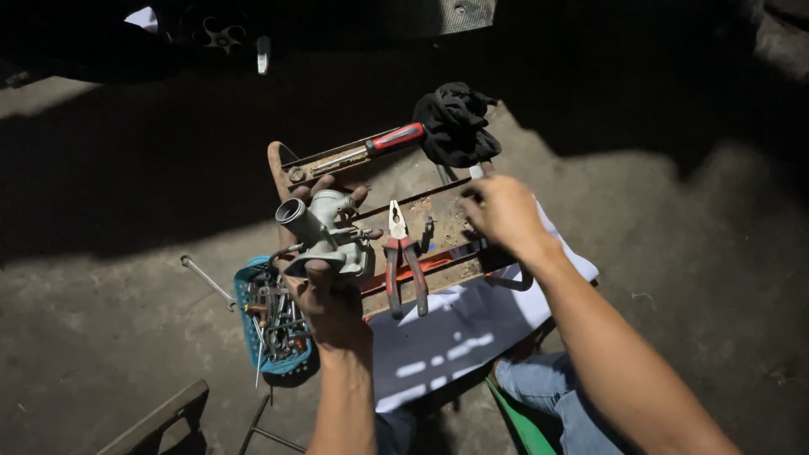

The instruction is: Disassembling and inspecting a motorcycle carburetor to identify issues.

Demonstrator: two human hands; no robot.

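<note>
A dim concrete floor (126, 354) fills the scene, mostly in shadow, with light falling on a rusty metal toolbox (438, 223) that stands open in the middle.

The carburetor (324, 236), a grey cast-metal part with a round intake tube pointing up and left, is held up above the left end of the toolbox. The left hand (333, 291) grips it from below and behind: the thumb crosses its near side and the fingers (358, 195) curl around its far side, closed on the body.

Just right of it, red-handled pliers (403, 265) lie across the toolbox tray, jaws pointing far, handles hanging over the near edge. The right hand (506, 215) reaches down into the right part of the toolbox, its fingers bent and touching the inside; whether they hold something cannot be told.

At the far edge of the toolbox lies a screwdriver (371, 150) with a red and black handle, and beside its handle a bunched black cloth (457, 122). To the near left of the carburetor, a blue basket (270, 324) holds small metal parts and tools. A wrench (206, 280) lies on the floor just left of the basket. A white sheet (472, 324) spreads under the near side of the toolbox, above the person's jeans (548, 388).
</note>
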